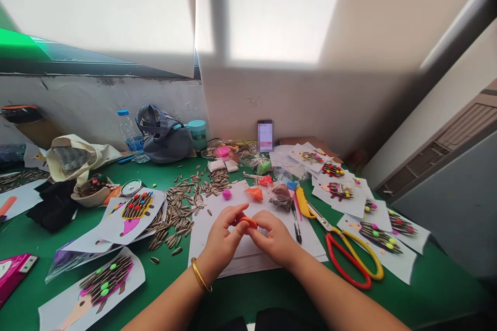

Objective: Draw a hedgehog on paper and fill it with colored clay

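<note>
Dry, striped seeds (180,212) were heaped left of the flat white paper (248,262). Above it, toward the bench's (229,297) near edge, a smooth orange piece (249,223) was pinched between closed fingertips of left hand (226,235) and right hand (275,238). Loop-handled scissors (334,230) were laid rightward.
</note>
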A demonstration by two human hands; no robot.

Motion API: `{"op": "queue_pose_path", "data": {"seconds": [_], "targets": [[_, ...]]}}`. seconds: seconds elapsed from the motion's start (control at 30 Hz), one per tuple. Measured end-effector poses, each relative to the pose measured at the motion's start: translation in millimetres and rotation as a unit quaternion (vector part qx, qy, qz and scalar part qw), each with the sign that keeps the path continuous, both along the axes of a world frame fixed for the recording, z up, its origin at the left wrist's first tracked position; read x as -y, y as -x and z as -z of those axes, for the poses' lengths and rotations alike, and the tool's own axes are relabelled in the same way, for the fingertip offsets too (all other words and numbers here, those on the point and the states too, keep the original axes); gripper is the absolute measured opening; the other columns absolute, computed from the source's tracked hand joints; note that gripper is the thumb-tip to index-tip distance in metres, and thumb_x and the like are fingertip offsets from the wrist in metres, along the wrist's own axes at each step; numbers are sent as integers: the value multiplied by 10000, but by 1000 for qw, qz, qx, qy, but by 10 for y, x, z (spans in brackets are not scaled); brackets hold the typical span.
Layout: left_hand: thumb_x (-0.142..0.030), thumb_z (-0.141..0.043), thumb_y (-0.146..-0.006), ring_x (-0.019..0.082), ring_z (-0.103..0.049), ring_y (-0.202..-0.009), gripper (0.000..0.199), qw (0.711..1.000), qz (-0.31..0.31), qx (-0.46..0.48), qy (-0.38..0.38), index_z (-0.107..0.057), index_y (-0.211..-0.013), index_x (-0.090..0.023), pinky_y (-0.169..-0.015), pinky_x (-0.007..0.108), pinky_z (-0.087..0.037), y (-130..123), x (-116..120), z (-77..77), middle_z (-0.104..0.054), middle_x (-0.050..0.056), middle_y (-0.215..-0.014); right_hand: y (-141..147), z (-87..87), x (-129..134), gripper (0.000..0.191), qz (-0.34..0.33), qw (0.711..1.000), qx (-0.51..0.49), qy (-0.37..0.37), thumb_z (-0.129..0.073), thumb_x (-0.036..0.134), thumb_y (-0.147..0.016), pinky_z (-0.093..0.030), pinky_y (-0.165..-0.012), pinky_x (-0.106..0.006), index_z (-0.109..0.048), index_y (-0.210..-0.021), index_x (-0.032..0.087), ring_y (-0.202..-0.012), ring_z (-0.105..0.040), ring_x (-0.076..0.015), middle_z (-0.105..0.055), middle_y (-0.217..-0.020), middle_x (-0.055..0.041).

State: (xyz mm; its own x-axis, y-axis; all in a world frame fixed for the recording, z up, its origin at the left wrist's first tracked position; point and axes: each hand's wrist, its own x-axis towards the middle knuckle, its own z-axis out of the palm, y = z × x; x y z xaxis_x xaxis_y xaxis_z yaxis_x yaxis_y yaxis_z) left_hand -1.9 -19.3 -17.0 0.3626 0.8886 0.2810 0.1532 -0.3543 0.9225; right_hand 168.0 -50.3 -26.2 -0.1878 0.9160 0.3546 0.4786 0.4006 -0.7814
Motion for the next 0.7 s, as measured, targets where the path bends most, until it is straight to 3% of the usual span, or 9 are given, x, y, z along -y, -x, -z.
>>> {"op": "queue_pose_path", "data": {"seconds": [0.1, 0.17, 0.27, 0.33, 0.4, 0.5, 0.57, 0.7], "targets": [[-422, -665, -835, 187, -595, -811, 216, 1000, -4, -9, -9, -749, -876, -227, -788, 326, -481, -7, 5, 12, -641, 39, -822, 5, 14, 11, 207, 21, 1000, 17, -12, -577, 321, -899, -454, -719, -305, -637, -737, 208, -744, -582, -174, -631, -733, -15], [-402, -662, -842, 182, -590, -800, 207, 1000, -11, -1, -3, -749, -801, -218, -774, 316, -476, -2, 10, 10, -626, 35, -794, 2, 5, 17, 156, 12, 1000, 8, -9, -602, 332, -890, -453, -740, -304, -654, -801, 215, -783, -589, -177, -648, -783, -16], [-405, -654, -849, 181, -588, -829, 223, 1000, 8, 13, 8, -752, -943, -227, -772, 313, -481, 16, 20, 1, -623, 41, -863, -12, -14, 13, 159, -19, 1000, -22, -6, -588, 359, -912, -450, -794, -311, -677, -889, 228, -843, -602, -180, -677, -856, -21], [-406, -675, -834, 181, -587, -850, 366, 1000, 18, 19, 10, -682, -1165, -251, -785, 320, -488, 24, 24, 0, -627, 44, -940, -23, -11, 4, 180, -18, 999, -29, -10, -561, 342, -927, -447, -787, -311, -676, -865, 219, -827, -602, -178, -675, -839, -27], [-395, -702, -813, 182, -589, -865, 465, 1000, 18, 17, 5, -628, -1253, -266, -805, 328, -487, 21, 23, 6, -633, 46, -981, -30, 2, -3, 179, -2, 1000, -14, -16, -566, 307, -912, -440, -748, -309, -660, -799, 206, -778, -590, -176, -652, -783, -27], [-377, -691, -824, 182, -599, -835, 215, 1000, 11, 8, -8, -746, -975, -234, -795, 320, -478, 4, 16, 15, -646, 38, -874, -28, 6, 10, 202, 15, 999, 32, -17, -584, 261, -883, -420, -711, -307, -614, -693, 199, -704, -557, -166, -598, -682, -5], [-373, -682, -831, 176, -600, -784, 171, 1000, -6, 13, -2, -751, -818, -217, -754, 307, -474, -5, 15, 11, -643, 29, -793, -19, -20, 34, 153, 15, 999, 40, -4, -621, 283, -871, -422, -726, -310, -638, -740, 204, -738, -565, -174, -621, -722, -8], [-373, -640, -868, 178, -605, -800, 192, 999, 12, 36, 20, -751, -857, -217, -751, 302, -481, 1, 35, -32, -652, 39, -827, -7, -117, 77, 179, -5, 1000, -2, 20, -649, 373, -883, -435, -827, -326, -690, -1017, 261, -922, -598, -203, -695, -962, -24]]}}
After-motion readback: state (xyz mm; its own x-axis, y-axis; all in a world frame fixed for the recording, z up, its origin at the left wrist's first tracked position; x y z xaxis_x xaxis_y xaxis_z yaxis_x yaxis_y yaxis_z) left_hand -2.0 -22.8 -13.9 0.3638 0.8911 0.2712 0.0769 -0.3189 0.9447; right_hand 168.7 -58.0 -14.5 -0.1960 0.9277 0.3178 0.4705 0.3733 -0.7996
